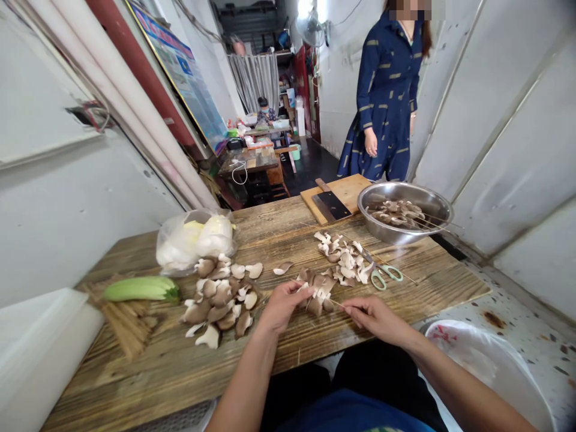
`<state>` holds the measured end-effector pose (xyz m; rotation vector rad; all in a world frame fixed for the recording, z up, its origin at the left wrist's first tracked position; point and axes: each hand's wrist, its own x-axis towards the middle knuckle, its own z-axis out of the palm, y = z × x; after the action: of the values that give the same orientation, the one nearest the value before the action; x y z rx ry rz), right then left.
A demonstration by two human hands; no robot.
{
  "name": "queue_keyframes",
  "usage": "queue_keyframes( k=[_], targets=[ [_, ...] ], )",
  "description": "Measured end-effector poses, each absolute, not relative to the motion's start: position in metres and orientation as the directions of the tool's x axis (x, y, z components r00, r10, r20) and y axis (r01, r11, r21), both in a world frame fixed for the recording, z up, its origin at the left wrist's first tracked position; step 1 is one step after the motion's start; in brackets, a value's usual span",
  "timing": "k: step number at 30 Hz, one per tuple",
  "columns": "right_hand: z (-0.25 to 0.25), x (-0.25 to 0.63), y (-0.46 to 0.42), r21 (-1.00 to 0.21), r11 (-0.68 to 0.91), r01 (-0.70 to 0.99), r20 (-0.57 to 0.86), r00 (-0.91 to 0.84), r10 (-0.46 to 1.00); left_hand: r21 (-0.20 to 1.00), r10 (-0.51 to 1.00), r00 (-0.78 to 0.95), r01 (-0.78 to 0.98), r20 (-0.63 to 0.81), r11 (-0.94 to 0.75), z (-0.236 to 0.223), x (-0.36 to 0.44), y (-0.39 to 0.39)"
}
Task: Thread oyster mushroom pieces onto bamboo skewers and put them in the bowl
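My left hand (287, 304) is closed on a piece of oyster mushroom at the left end of a row of mushroom pieces (320, 292). A thin wooden skewer (336, 304) runs out of that row to the right, and my right hand (372, 316) pinches its end. To the left lies a pile of brown oyster mushrooms (220, 300), with one loose mushroom piece (283, 268) apart from it. Behind my hands is a second heap of mushroom pieces (344, 258). Green-handled scissors (378, 275) rest against its right side.
A steel bowl (405, 237) holds skewered mushrooms. Beside it a cleaver (332, 204) lies on a cutting board (355, 187). At left are a green gourd (139, 289), bundled skewers (126, 330) and a bag of cabbage (195, 240). A person (389, 96) stands beyond the table; a lined bin (490, 360) is at right.
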<state>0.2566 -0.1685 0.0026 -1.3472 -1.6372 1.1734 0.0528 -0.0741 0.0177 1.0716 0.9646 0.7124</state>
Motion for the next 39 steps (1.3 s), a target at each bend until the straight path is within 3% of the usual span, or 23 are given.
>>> queue_keyframes(
  k=[5,11,24,39],
  targets=[
    [0.010,0.261,-0.166,-0.905,0.150,0.397,0.063,-0.224,0.972,0.894,0.813,0.470,-0.103,-0.343,0.436,0.015,0.055,-0.075],
    [0.013,0.273,-0.163,-0.873,0.153,0.462,0.043,-0.240,0.970,0.891,0.808,0.463,-0.077,-0.365,0.447,0.009,0.049,-0.070],
    [-0.004,0.273,-0.141,-0.900,0.149,0.409,0.009,-0.325,0.946,0.952,0.895,0.324,0.135,-0.305,0.275,-0.004,0.042,-0.055],
    [0.003,0.289,-0.129,-0.902,0.109,0.417,-0.094,-0.439,0.893,0.796,0.660,0.612,-0.080,-0.435,0.599,-0.004,0.032,-0.045]
  ],
)
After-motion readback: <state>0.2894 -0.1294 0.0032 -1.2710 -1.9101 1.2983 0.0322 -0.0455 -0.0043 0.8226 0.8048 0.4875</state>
